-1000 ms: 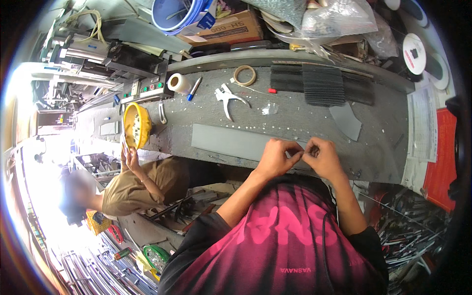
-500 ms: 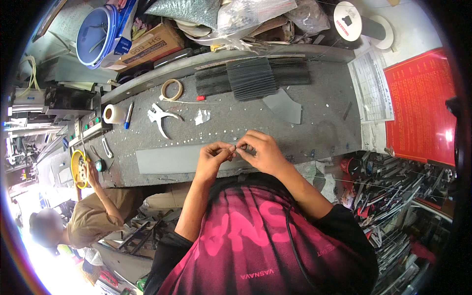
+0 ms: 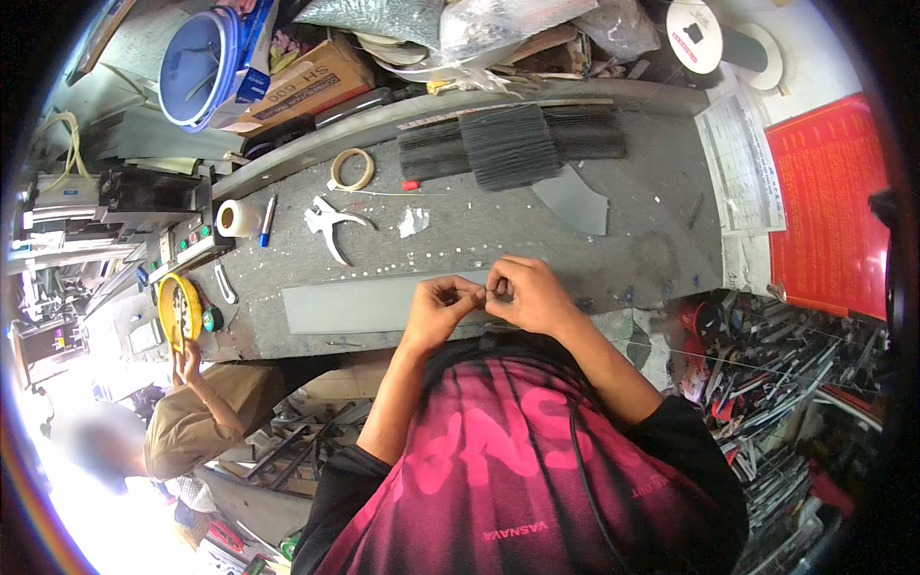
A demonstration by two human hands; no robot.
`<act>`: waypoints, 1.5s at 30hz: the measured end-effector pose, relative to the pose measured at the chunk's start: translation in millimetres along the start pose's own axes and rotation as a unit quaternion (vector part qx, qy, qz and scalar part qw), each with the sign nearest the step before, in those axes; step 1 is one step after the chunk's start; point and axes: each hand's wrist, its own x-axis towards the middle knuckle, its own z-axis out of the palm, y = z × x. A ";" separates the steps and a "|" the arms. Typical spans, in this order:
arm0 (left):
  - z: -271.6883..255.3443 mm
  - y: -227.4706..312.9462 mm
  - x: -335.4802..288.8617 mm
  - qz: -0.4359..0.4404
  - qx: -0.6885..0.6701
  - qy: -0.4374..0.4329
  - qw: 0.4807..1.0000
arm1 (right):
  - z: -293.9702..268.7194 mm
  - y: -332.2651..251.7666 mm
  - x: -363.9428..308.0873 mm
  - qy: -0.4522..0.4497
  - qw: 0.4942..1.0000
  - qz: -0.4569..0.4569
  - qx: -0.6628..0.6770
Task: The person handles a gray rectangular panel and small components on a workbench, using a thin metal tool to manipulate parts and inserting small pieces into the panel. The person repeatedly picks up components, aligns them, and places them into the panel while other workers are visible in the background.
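My left hand [image 3: 444,309] and my right hand [image 3: 522,297] meet at the fingertips over the near edge of the bench. Both are closed in a pinch; whatever lies between the fingertips is too small to make out. Beneath my left hand lies a long flat grey strip [image 3: 359,309], its right end hidden by the hands. Along its far side runs a row of small white pieces [image 3: 414,257]. Beyond that are white-handled pliers [image 3: 331,228] and a crumpled bit of clear plastic [image 3: 414,221].
Farther back are a tape roll [image 3: 353,170], pleated black mesh [image 3: 508,146] and a curved grey sheet [image 3: 575,199]. To the left, a co-worker's hand [image 3: 189,362] touches a yellow bowl [image 3: 171,311]. A blue pen [image 3: 267,220] and white roll [image 3: 235,218] stand nearby. Metal profiles [image 3: 767,422] crowd the right.
The whole scene has shifted a little to the right in view. My hands stay pinched together. The co-worker's hand has moved from inside the yellow bowl to its near rim.
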 end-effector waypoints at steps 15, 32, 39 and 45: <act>7.9 -5.2 2.0 0.013 0.006 -0.004 1.000 | 0.2 17.4 -11.9 0.024 0.980 0.080 0.183; 1.1 -11.0 2.6 -0.015 -0.226 -0.051 0.973 | 22.0 13.6 -4.7 0.070 0.998 0.002 0.000; 12.2 -23.0 9.6 -0.065 -0.177 0.093 0.978 | 22.5 14.6 -13.7 0.022 0.998 -0.034 -0.058; 14.3 -10.0 -0.9 0.190 0.198 0.083 0.958 | 8.2 8.0 -9.8 0.009 0.999 -0.007 -0.039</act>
